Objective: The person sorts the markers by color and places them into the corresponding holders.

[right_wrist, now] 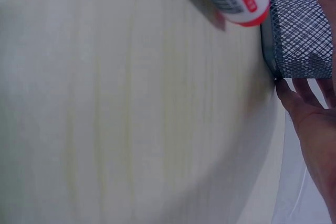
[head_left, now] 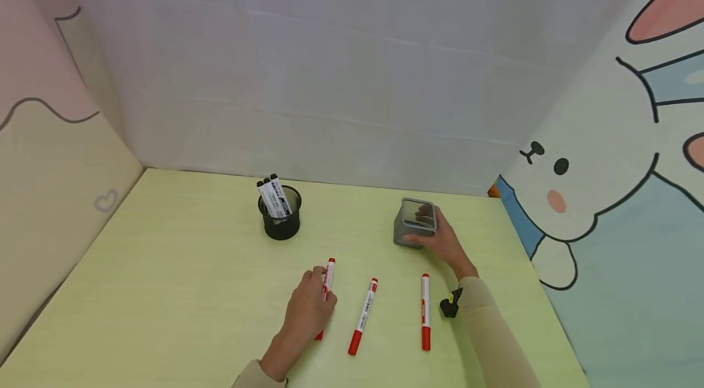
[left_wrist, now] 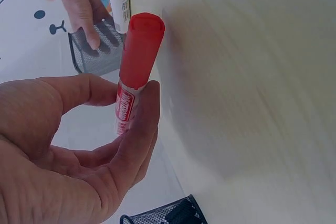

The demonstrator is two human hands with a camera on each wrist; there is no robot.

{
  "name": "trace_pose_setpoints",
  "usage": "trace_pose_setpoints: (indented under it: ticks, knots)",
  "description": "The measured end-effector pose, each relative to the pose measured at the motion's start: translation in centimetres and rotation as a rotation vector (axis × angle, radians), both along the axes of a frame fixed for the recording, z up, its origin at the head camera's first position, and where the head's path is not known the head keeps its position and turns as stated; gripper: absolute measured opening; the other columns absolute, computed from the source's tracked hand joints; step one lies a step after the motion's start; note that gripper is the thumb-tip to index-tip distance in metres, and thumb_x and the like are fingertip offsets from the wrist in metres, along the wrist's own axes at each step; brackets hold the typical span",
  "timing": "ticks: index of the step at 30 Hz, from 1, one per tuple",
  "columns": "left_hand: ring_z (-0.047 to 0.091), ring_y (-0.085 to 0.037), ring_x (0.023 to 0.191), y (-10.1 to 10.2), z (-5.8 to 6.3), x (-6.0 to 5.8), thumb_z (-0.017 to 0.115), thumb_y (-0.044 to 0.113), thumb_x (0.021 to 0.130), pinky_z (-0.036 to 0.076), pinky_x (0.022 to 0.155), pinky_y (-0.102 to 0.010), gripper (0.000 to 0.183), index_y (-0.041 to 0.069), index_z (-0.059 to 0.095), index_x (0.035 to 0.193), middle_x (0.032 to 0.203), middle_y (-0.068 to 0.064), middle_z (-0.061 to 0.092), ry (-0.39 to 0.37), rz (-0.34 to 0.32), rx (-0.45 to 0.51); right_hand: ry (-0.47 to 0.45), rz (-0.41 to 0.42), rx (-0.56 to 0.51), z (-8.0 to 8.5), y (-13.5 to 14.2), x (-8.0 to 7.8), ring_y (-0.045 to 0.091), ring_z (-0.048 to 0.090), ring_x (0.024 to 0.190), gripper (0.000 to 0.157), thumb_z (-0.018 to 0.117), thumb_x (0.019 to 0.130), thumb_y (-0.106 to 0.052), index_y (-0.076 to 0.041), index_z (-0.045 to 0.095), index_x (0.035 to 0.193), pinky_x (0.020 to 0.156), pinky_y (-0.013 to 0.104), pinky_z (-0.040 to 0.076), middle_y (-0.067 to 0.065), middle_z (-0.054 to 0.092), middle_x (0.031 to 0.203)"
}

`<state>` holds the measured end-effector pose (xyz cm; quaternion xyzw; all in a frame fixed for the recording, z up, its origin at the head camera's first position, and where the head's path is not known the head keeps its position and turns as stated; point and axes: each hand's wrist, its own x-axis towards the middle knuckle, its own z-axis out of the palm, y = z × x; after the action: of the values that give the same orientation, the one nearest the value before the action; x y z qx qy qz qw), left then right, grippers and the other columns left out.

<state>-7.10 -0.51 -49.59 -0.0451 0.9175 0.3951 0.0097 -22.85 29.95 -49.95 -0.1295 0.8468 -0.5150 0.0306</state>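
Observation:
My left hand pinches a red-capped whiteboard marker between thumb and fingers, low over the table. My right hand grips the square grey mesh pen holder at the back right, thumb on the near side and fingers round its right and far sides. In the right wrist view the mesh wall stands between thumb and fingers. Two more red markers lie on the table between the hands: a slanted one beside the left hand, and a straighter one nearer the right forearm.
A round black mesh pen cup holding several black-capped white markers stands at the back left of the pale yellow table. White fabric hangs behind, and printed cartoon panels flank both sides.

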Motion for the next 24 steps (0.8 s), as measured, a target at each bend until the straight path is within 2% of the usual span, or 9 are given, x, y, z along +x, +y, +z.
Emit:
trace_pose_setpoints:
  ticks: [3,6,14,24]
  knots:
    - [0.052,-0.018,0.072,0.1,0.1,-0.4,0.076,0.004,0.088,0.045,0.058,-0.027,0.046,-0.004,0.058,0.129,0.101,-0.012,0.058,0.019,0.003,0.035,-0.005,-0.02,0.031,-1.3,0.5,-0.7,0.039,0.049,0.132,0.078,0.087,0.083,-0.01,-0.004,0.041,0.147,0.11,0.058,0.036,0.021,0.054,0.142]
    - [0.051,-0.018,0.073,0.1,0.3,-0.8,0.076,0.003,0.088,0.044,0.059,-0.026,0.045,-0.002,0.057,0.129,0.098,-0.01,0.057,0.025,0.008,0.067,-0.012,-0.027,0.049,-1.8,0.8,-0.9,0.036,0.05,0.132,0.08,0.087,0.083,-0.012,-0.008,0.041,0.148,0.11,0.055,0.037,0.018,0.055,0.143]
    - [0.051,-0.016,0.072,0.3,0.8,-1.7,0.075,0.004,0.089,0.044,0.057,-0.024,0.041,0.0,0.058,0.125,0.096,-0.007,0.058,0.076,0.014,0.146,-0.009,-0.022,0.027,-2.0,0.7,-0.9,0.036,0.051,0.132,0.081,0.088,0.082,-0.011,-0.008,0.041,0.148,0.11,0.055,0.038,0.018,0.055,0.143]
    - [0.056,-0.019,0.081,0.7,1.5,-3.1,0.074,0.006,0.091,0.047,0.058,-0.024,0.037,0.001,0.059,0.123,0.096,-0.006,0.06,0.117,0.023,0.195,0.021,-0.016,0.048,-2.1,0.6,-1.1,0.037,0.052,0.131,0.08,0.088,0.083,-0.012,-0.007,0.041,0.148,0.108,0.055,0.04,0.021,0.055,0.143]
